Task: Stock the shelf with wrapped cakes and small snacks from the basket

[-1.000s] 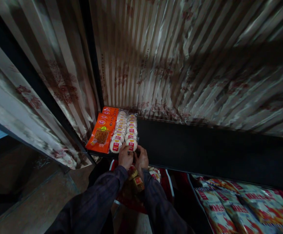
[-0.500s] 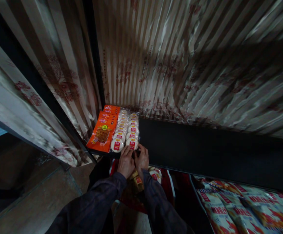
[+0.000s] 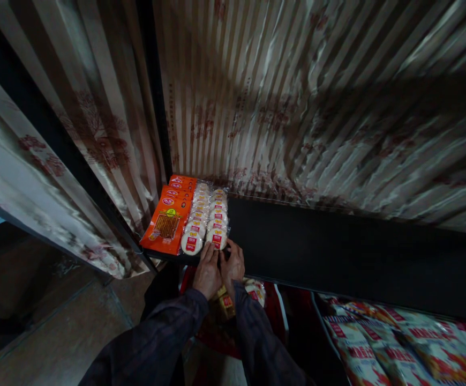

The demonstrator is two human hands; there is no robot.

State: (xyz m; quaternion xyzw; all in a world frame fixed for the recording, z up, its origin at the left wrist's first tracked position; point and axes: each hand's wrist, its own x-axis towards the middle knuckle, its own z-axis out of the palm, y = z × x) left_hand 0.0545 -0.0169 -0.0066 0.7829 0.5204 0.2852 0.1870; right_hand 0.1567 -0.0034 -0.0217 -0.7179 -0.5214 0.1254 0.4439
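My left hand [image 3: 208, 269] and my right hand [image 3: 233, 265] meet at the front edge of a dark shelf [image 3: 337, 246]. Their fingers pinch the near end of a clear pack of round white cakes with red labels [image 3: 207, 217], which lies in two rows running back toward the wall. Orange snack packets [image 3: 168, 220] lie overlapped just left of the cakes. Both sleeves are dark.
Striped floral fabric [image 3: 305, 96] hangs behind the shelf, and more of it hangs at the left [image 3: 36, 161]. Below the shelf lie red-and-white snack bags [image 3: 377, 343] at the right and more packets [image 3: 253, 289] under my wrists. A brown floor [image 3: 56, 338] shows at the lower left.
My hands have stayed at the pack's near end, with only a small shift of fingers. The view has drifted slightly.
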